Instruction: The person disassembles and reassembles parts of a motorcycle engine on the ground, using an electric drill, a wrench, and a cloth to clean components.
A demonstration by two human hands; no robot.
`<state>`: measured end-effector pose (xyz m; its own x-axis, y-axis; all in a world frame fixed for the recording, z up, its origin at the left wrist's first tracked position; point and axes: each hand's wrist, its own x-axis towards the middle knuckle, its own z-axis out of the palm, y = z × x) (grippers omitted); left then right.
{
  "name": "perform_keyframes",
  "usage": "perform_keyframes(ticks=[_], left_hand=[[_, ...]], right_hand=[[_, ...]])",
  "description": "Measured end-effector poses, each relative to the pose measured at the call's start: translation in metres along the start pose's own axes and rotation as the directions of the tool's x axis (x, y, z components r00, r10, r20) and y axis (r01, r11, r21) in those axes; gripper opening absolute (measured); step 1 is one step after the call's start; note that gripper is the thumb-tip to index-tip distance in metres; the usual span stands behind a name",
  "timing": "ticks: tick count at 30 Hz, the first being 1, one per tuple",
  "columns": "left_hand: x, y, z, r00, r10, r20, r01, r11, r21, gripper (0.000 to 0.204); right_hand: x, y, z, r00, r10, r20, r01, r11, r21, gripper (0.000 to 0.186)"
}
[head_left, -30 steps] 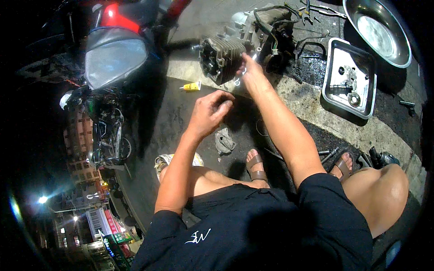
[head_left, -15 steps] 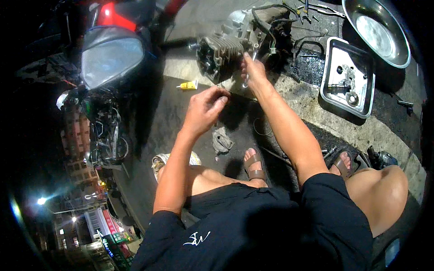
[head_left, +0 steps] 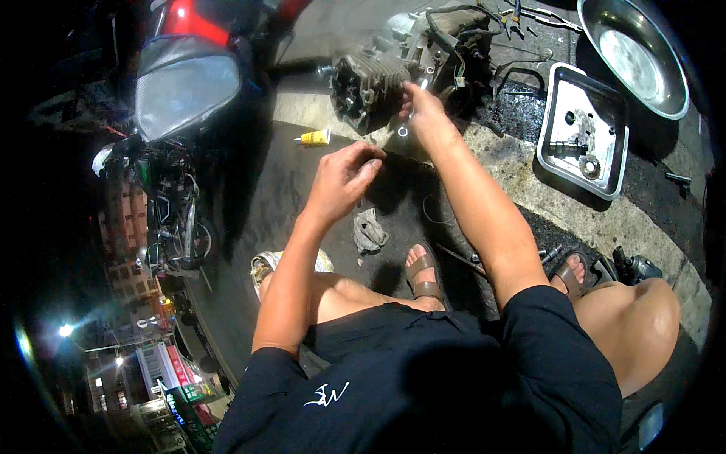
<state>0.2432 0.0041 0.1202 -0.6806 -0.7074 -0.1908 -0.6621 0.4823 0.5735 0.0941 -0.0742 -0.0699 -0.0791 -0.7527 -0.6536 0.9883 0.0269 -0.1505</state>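
My right hand is closed around a metal wrench beside the engine. One ring end points up toward the engine; the other ring end shows below my fingers. In front of my hands lies a greasy engine with a finned cylinder, its open face turned to the left. Lower and to the left, my left hand hovers with curled fingers, apart from the engine; whatever is inside them, if anything, is hidden. Near it on the ground are a yellow tube and a crumpled grey rag.
To the right stands a rectangular metal tray with gears and a shaft in it. Beyond it is a round metal basin. Pliers lie at the far side. A red motorcycle with a grey-covered seat is parked on the left.
The wrench has turned slightly, its lower ring swinging left as my right hand shifts a little. My left hand stays nearly in place.
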Motion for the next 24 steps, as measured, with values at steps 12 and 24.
perform_keyframes(ticks=[12, 24], left_hand=[[-0.001, 0.004, -0.001, 1.0, 0.019, 0.004, -0.019, 0.999, 0.044, 0.018], [-0.004, 0.013, 0.003, 0.998, 0.055, 0.018, -0.056, 0.994, 0.092, 0.017]], right_hand=[[0.008, -0.009, 0.007, 0.998, 0.027, -0.05, -0.025, 0.999, 0.035, 0.016], [0.011, -0.008, 0.009, 0.995, 0.009, -0.1, -0.006, 1.0, 0.03, 0.024]])
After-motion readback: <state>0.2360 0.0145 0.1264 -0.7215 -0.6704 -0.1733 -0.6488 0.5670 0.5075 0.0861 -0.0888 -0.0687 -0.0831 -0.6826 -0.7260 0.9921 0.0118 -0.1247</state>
